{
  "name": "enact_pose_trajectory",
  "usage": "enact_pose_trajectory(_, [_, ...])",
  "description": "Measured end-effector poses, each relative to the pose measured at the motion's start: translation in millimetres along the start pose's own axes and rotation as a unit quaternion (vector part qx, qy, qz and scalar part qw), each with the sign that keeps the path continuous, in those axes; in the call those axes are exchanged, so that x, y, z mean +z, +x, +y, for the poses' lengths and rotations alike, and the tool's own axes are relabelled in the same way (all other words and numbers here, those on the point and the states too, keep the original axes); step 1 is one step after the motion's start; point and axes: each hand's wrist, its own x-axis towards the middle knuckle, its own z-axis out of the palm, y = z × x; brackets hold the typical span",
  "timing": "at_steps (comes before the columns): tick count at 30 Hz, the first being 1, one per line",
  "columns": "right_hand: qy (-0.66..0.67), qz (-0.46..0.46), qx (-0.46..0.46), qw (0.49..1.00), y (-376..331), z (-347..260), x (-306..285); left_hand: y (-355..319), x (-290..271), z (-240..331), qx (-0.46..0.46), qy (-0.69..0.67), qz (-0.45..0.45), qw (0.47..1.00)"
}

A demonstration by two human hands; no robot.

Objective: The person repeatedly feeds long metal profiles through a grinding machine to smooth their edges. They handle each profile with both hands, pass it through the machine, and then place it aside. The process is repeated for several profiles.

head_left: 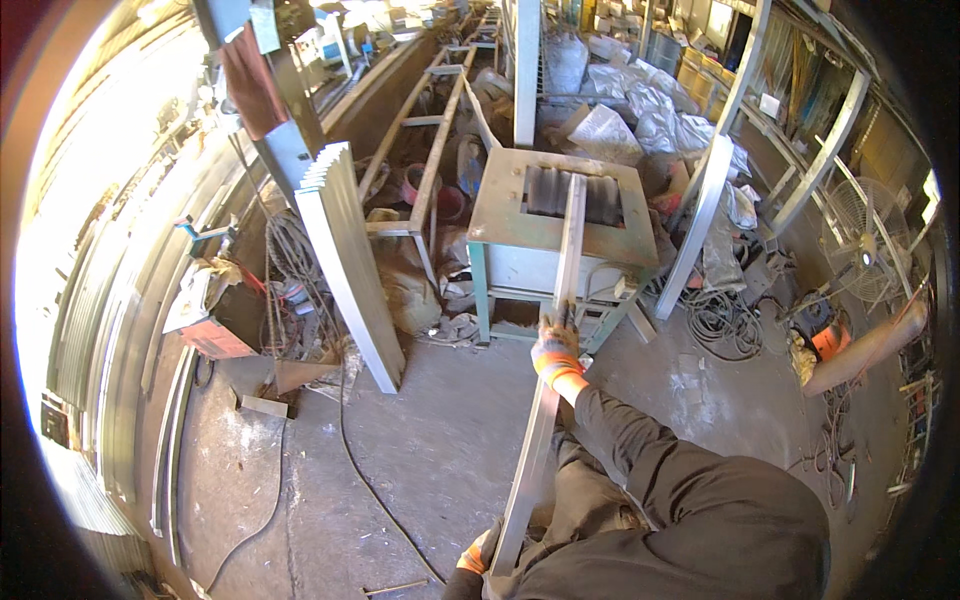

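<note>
A long metal bar (pixel 529 462), pale grey and straight-edged, runs from beside my body up to a green-grey metal machine (pixel 500 200). Its far end lies over the dark ribbed opening in the machine's top; whether it touches there I cannot tell. My right hand (pixel 558 355), in a grey and orange glove, is closed around the bar's middle with the arm stretched forward. Low in the picture, my left hand (pixel 478 552), gloved alike, is at the bar's near end. Its fingers are partly hidden behind the bar, but it appears to grip it.
Several metal profiles (pixel 345 265) lean upright left of the machine. Another metal post (pixel 697 225) slants at its right. A cable (pixel 365 470) snakes over the concrete floor. Coiled hose (pixel 722 325) and a large fan (pixel 865 240) stand right. Long metal sheets (pixel 110 330) line the left.
</note>
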Motion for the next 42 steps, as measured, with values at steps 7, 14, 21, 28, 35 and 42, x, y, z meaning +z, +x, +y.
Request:
enact_pose_trajectory(7, [0.177,0.02,-0.023,0.984,8.7,55.8,7.6,-53.7,48.8,66.5,0.039,0.151,0.024,0.988])
enact_pose_trajectory(14, [-0.029,0.003,-0.118,0.993,210.6,88.7,20.9,46.7,172.8,251.8,0.189,0.298,0.183,0.917])
enact_pose_trajectory(21, [-0.084,0.039,-0.086,0.992,540.1,161.6,106.9,267.7,261.5,480.8,0.316,0.338,0.188,0.866])
enact_pose_trajectory(28, [-0.117,0.077,-0.074,0.987,741.7,238.0,161.4,418.2,311.3,645.4,0.334,0.354,0.158,0.859])
enact_pose_trajectory(35, [-0.098,0.043,-0.017,0.994,701.3,211.3,138.6,397.1,283.4,622.5,0.456,0.587,0.133,0.656])
enact_pose_trajectory(42, [-0.096,0.059,-0.034,0.993,512.5,164.6,88.9,293.4,228.0,460.8,0.41,0.516,0.134,0.74])
